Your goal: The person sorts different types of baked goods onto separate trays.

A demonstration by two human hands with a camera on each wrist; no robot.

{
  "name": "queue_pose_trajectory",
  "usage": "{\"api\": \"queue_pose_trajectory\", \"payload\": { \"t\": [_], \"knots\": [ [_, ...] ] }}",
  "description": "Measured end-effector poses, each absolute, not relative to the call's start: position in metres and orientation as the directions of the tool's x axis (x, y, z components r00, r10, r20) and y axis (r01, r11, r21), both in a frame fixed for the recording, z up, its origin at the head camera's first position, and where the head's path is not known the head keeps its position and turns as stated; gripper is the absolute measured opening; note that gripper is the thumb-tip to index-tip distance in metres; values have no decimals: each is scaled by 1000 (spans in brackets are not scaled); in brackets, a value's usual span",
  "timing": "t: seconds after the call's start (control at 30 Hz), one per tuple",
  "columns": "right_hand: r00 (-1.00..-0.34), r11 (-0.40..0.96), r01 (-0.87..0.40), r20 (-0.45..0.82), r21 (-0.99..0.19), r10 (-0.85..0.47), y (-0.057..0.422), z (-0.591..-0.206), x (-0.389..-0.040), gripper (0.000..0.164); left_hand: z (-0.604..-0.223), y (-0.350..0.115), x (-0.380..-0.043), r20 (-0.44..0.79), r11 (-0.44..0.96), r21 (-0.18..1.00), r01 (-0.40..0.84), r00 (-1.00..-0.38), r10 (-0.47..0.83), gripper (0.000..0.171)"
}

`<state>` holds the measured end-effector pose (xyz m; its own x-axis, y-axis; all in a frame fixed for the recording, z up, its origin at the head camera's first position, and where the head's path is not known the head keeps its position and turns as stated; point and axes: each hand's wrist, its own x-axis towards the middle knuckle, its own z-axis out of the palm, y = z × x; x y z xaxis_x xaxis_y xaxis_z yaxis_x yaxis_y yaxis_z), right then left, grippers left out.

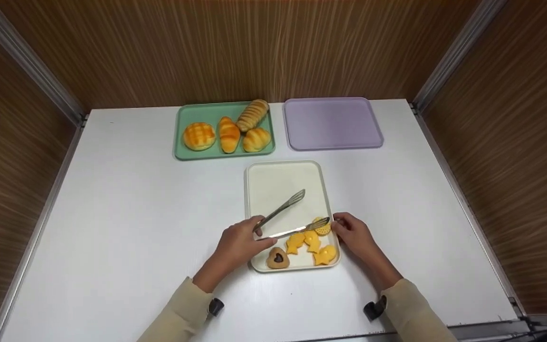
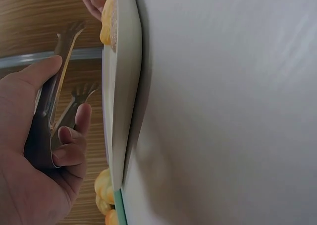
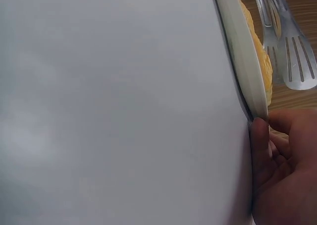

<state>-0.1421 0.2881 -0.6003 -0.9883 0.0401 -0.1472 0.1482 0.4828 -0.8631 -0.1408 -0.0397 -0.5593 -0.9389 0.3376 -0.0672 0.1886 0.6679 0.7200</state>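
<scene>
My left hand [image 1: 238, 244] holds metal tongs [image 1: 278, 212] over a cream-white tray [image 1: 280, 176], their slotted tips spread apart. In the left wrist view nothing is between the tongs' arms. One tip overlaps a round yellow biscuit [image 1: 322, 230] in the head view; contact cannot be told. Several yellow fish-shaped pieces [image 1: 295, 243] and a brown biscuit with a dark heart [image 1: 278, 259] lie at the tray's near end. My right hand [image 1: 358, 240] pinches the tray's right rim between thumb and fingers, as the right wrist view shows.
Behind, on the left, a green tray [image 1: 193, 113] carries several bread pieces, among them a round bun [image 1: 199, 136] and a long ridged roll [image 1: 253, 115]. Beside it lies a purple tray [image 1: 333, 123]. Wood-grain panels [image 1: 169, 52] wall in the white table [image 1: 126, 204].
</scene>
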Motion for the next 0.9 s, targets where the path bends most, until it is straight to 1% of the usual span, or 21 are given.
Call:
{"api": "queue_pose_trajectory", "payload": {
  "t": [0.33,0.6,0.9],
  "knots": [
    [-989,466,145,-148,-873,31,289,-600,-142,29,-561,-45,-118,-56,686,688,235,-926,374,56],
    [-985,461,165,-169,-872,33,288,-600,-141,30,-562,-60,-100,-19,700,663,265,-929,369,57],
    [-987,465,155,-157,-872,34,287,-601,-142,30,-564,-81,-89,-21,751,603,269,-936,352,53]
  ]
}}
